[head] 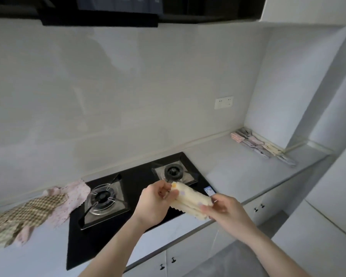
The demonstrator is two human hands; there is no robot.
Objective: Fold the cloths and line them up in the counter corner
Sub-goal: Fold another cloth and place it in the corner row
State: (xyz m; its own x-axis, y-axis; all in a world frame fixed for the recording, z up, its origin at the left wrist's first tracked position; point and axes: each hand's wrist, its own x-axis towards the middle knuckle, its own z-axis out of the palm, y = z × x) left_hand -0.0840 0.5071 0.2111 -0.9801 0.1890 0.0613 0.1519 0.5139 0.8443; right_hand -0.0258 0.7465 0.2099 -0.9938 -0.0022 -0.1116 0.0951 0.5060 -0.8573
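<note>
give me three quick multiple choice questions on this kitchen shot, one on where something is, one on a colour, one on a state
1. Where does the row of folded cloths lie?
A. on the hob
B. along the right wall in the counter corner
C. on the floor

2. What colour is the cloth being held?
A. cream with spots
B. solid blue
C. black

3. How is that cloth held?
A. left hand only
B. lying loose on the counter
C. by both hands

Answers: 1 B, the row sits against the right wall. 2 A, pale cream with small spots. 3 C, the left hand and right hand each grip an end above the gas hob.
</note>
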